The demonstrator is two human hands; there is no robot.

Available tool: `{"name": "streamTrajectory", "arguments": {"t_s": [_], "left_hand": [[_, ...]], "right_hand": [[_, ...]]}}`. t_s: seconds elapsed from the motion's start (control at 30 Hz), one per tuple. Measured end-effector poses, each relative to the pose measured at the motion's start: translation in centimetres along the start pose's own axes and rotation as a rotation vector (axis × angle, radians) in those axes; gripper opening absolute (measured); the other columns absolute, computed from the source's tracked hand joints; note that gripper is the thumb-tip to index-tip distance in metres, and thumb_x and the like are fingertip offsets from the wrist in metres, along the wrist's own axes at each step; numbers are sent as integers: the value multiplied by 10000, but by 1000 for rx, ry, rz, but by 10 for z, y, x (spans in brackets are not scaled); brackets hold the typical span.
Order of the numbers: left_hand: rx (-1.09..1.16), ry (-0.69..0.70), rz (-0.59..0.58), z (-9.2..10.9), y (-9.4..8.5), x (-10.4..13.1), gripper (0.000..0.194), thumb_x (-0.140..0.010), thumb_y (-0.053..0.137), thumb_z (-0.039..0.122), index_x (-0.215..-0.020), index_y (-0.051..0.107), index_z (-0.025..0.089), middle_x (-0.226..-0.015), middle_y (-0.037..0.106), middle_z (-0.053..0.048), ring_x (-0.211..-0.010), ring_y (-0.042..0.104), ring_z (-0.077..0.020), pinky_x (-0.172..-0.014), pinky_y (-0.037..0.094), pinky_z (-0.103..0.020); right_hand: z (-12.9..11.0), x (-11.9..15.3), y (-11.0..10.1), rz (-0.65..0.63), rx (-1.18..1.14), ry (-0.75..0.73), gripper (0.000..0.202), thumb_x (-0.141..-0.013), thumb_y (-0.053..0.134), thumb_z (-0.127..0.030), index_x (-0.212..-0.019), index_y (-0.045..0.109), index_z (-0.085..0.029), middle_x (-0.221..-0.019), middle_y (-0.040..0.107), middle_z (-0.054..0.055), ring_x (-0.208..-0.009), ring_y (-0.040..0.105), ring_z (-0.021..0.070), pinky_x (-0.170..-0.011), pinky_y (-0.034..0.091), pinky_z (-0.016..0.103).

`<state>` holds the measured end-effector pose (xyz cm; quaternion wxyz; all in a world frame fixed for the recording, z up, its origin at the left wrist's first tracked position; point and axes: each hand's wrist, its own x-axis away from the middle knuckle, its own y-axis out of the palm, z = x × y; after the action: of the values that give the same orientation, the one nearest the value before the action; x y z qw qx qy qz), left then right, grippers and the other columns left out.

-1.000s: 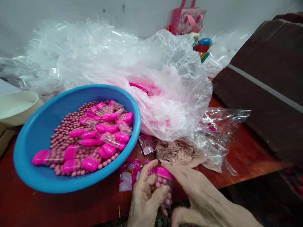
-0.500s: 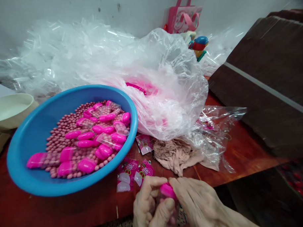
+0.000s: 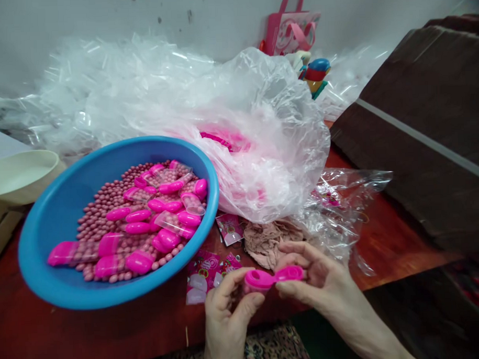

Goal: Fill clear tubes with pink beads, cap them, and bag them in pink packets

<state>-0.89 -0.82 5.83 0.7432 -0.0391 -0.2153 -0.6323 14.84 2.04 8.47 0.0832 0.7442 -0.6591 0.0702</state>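
Red-brown table, bearing the blue basin, crumpled brown cloth and clear plastic bags.

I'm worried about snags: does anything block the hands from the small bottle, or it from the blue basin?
Nothing visible blocks reaching the small bottle: the left hand grips it, the right hand its open lid. Toward the blue basin, pink printed cards lie flat; the basin's raised rim stands between.
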Motion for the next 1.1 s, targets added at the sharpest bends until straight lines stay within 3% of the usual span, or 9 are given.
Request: {"name": "streamTrajectory", "arguments": {"t_s": [0.1, 0.17, 0.23, 0.3, 0.43, 0.53, 0.67, 0.83, 1.1], "left_hand": [[-168, 89, 0, -4, -3, 2, 174, -673, 737, 251, -843, 747, 216, -769, 736, -33, -694, 618, -196, -643, 504, -272], [-255, 143, 6, -6, -5, 4, 189, -684, 727, 253, -870, 745, 230, -818, 741, -42, -744, 626, -220, -697, 508, -304], [-223, 131, -11, -5, -5, 5, 255, -703, 708, 257, -956, 725, 227, -880, 733, -57, -797, 629, -231, -755, 502, -326], [-85, 51, -59, -2, -4, 6, 379, -722, 689, 267, -1096, 662, 210, -843, 711, -58, -769, 626, -215, -729, 502, -316], [115, -137, -140, 14, -2, 4, 543, -707, 708, 297, -1214, 556, 179, -625, 615, 15, -524, 529, -118, -521, 444, -227], [134, -190, -158, 24, -3, 2, 530, -703, 715, 347, -1193, 579, 201, -645, 627, 13, -506, 513, -101, -487, 428, -208], [148, -192, -194, 22, -5, 0, 396, -797, 609, 438, -1138, 639, 238, -632, 621, -1, -522, 536, -128, -498, 441, -232], [135, -130, -165, 10, -1, 1, 334, -842, 550, 456, -1071, 633, 228, -629, 573, 15, -524, 497, -109, -477, 397, -202], [-46, 16, -118, -10, 5, 3, 293, -857, 525, 471, -913, 597, 192, -568, 462, 58, -480, 394, -62, -453, 313, -167]], "right_hand": [[-3, 1, 1, 86, 44, -106, 254, -731, 738, -332, -901, 601, -204, -697, 678, -16, -555, 665, 117, -516, 548, 191], [1, 1, 7, 97, 359, -410, 188, -823, 646, -311, -979, 632, -208, -786, 698, 20, -672, 688, 147, -597, 571, 221], [9, 2, 13, 52, 720, -741, 340, -896, 528, -344, -1181, 560, -162, -932, 696, 99, -863, 681, 212, -740, 577, 310], [16, 1, 17, -16, 986, -914, 546, -906, 450, -449, -1294, 432, -65, -1022, 670, 190, -978, 648, 286, -808, 558, 415], [11, -2, 21, -108, 1143, -878, 800, -789, 475, -662, -1249, 390, -13, -1002, 663, 244, -944, 650, 357, -741, 559, 493], [2, -4, 23, -144, 1133, -772, 831, -675, 614, -647, -1206, 410, -42, -988, 661, 209, -924, 642, 353, -748, 547, 480], [-1, -5, 28, -145, 1102, -670, 623, -592, 715, -408, -1078, 478, -99, -921, 642, 136, -856, 629, 295, -736, 538, 430], [2, -4, 35, -56, 1034, -676, 279, -562, 534, -246, -817, 502, -138, -681, 570, 69, -631, 577, 230, -559, 519, 385], [29, -1, 32, -66, 1072, -814, 174, -652, 492, -270, -791, 427, -188, -619, 500, 36, -521, 512, 224, -415, 373, 303]]}}
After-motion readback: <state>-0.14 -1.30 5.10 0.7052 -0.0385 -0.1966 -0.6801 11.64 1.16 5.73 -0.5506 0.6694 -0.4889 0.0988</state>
